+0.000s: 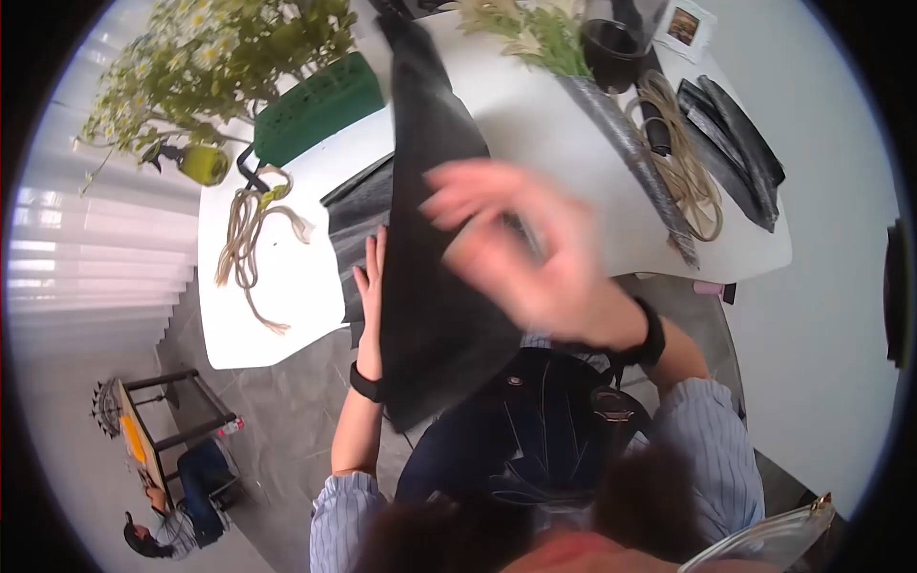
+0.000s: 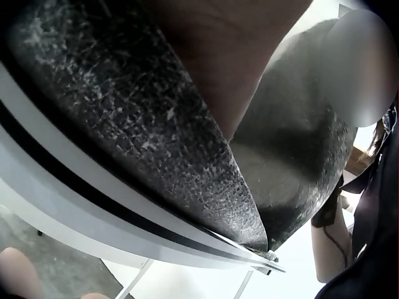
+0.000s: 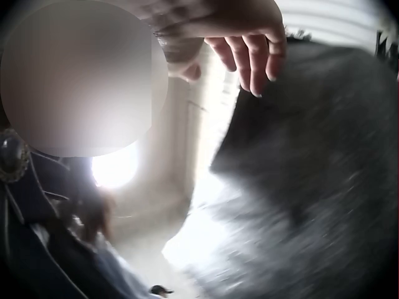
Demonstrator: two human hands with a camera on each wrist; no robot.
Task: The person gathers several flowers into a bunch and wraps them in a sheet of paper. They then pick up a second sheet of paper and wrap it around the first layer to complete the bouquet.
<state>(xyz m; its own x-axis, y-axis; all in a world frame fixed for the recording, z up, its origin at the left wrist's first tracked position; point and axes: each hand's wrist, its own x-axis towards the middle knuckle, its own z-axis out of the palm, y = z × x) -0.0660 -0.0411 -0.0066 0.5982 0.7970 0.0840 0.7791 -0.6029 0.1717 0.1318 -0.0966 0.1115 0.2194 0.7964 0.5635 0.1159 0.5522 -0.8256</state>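
Note:
A large black sheet (image 1: 435,239) lies lengthwise over the white table, its lower end hanging past the front edge toward the lap. Flat and straight-fingered, the left hand (image 1: 373,296) rests along its left side, on a darker glossy layer (image 1: 358,229). In the left wrist view the sheet (image 2: 137,124) has a speckled, shiny surface. The right hand (image 1: 535,248), blurred, is raised above the sheet with bent, spread fingers and nothing visible in them. In the right wrist view, the fingers of the right hand (image 3: 249,50) hang beside the sheet's edge (image 3: 299,156).
On the table (image 1: 277,334) are rope (image 1: 250,239), a green flower box (image 1: 320,110), a yellow-green spray bottle (image 1: 202,164), a wrapped bouquet (image 1: 621,143), a dark glass vase (image 1: 611,57), coiled rope (image 1: 688,181) and folded black material (image 1: 731,153). Another person (image 1: 186,516) sits at lower left.

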